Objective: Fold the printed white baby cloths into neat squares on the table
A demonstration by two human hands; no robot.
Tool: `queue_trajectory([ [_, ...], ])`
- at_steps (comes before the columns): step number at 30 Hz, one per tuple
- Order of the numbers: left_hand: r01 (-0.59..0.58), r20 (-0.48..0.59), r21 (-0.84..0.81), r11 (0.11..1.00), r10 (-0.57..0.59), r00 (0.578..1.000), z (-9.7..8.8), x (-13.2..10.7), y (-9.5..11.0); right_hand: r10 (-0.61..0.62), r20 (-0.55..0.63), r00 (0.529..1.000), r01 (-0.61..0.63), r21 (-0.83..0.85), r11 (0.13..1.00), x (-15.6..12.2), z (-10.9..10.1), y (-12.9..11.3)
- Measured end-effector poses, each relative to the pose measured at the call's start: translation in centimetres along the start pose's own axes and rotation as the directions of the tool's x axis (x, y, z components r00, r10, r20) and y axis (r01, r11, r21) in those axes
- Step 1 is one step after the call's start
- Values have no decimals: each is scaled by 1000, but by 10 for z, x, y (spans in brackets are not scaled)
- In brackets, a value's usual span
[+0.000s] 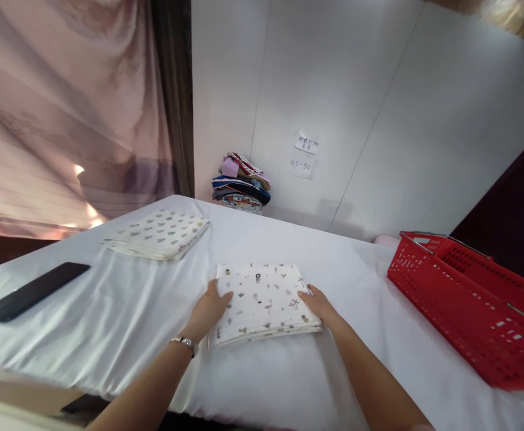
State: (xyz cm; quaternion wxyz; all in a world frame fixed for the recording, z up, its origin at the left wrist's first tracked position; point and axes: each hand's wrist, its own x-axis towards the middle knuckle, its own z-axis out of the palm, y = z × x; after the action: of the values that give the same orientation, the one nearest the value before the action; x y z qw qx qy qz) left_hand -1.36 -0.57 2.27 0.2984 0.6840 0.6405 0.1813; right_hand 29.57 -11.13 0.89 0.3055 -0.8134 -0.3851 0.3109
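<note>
While the head camera looked down over the table (131, 311), a folded white cloth (264, 302) with small printed figures lay flat on the white sheet, to the left of the red basket (468, 305) and well apart from it. The left hand (210, 308), with a wristwatch (184, 342) on its arm, rested against the cloth's edge farthest from the basket, thumb on top. The right hand (320, 305) touched the edge nearest the basket, fingers laid flat. Neither hand was closed around the cloth; both lay loosely spread at its sides.

The cloth looked light, soft and limp, several layers thick, so it would likely sag or unfold if lifted by one corner; taking it under both opposite edges seemed soundest.

Farther left of the basket and farther back lay a second folded cloth (158, 233), and farthest left a dark phone (30, 291). Behind and left of the basket, a pile of clothes (242, 182) sat against the white wall (333, 90), with paper notes (305, 152) stuck nearby. A pinkish curtain (64, 120) hung at the far left.
</note>
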Motion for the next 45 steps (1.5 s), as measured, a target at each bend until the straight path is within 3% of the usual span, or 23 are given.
queue_trajectory([
  [3, -70, 5, 7, 997, 70, 998, -7, 3, 8, -52, -33, 998, 55, 98, 994, -8, 5, 2],
  [7, -160, -94, 4, 987, 160, 983, -15, 16, 21, -110, -110, 988, 134, 240, 961, -21, 19, 10],
  [12, -71, 46, 87, 994, 67, 997, -11, 29, 13, -83, -56, 995, 93, 207, 974, -28, 25, 21],
  [15, -26, 82, 54, 998, 22, 996, -12, 27, 3, -87, 16, 996, 84, 108, 991, -31, 17, 21],
  [18, 0, 117, 37, 999, -4, 993, -18, 16, -7, -113, 9, 994, 114, -127, 985, -31, 6, 15],
  [20, 7, 128, 41, 999, -12, 992, -21, 6, -12, -206, -72, 976, 173, -319, 932, -25, 1, 7],
  [22, 21, 135, 24, 999, -24, 991, -22, -3, -17, -361, -116, 925, 272, -460, 845, -13, 0, -4],
  [25, 35, 125, -42, 999, -29, 992, -21, -14, -22, -500, -26, 866, 404, -552, 729, 13, 6, -27],
  [30, -12, 97, -118, 993, 24, 995, -17, -22, -24, -316, 170, 934, 353, -586, 729, 54, 12, -56],
  [34, -8, 67, -180, 984, 21, 998, -25, -7, -17, -266, 213, 940, 341, -574, 745, 67, 1, -58],
  [38, 23, 39, -392, 920, -9, 999, -34, 31, -4, -227, 235, 945, 324, -571, 755, 54, -11, -42],
  [41, 91, 97, -501, 861, -49, 994, -32, 54, 3, -181, 208, 961, 264, -508, 820, 35, -16, -21],
  [45, 199, 178, -627, 753, -110, 978, -25, 57, 1, -123, 156, 980, 184, -476, 860, 16, -19, 0],
])
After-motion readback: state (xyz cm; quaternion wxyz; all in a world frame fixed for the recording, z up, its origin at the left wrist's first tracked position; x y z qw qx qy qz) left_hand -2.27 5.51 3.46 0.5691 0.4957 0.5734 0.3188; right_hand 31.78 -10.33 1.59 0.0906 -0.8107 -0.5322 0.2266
